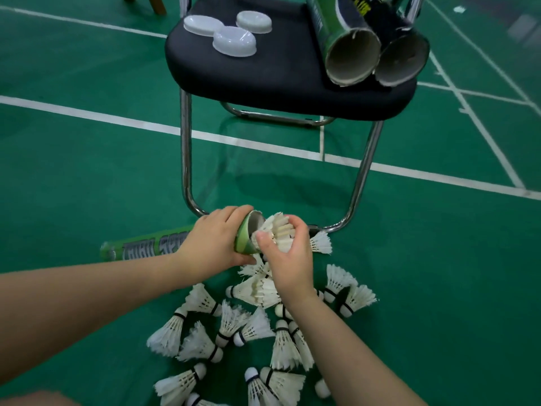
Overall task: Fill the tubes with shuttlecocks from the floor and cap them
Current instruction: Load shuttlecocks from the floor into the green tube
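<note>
Green tube (247,240) gripped at its mouth by left hand (215,241); shuttlecock (278,230) pinched in right hand (285,256) fingers, held at opening.

I'm on a single feed: head cam, wide-angle, pitched forward and down. Close in at mid-frame are left hand (213,241) and right hand (288,259), with forearms entering from the bottom edge. The chair seat (287,71) is farther out at the top, and green floor (87,171) fills the rest.

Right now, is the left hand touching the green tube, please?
Touching: the head view shows the left hand wrapped round the green tube near its open end.
</note>
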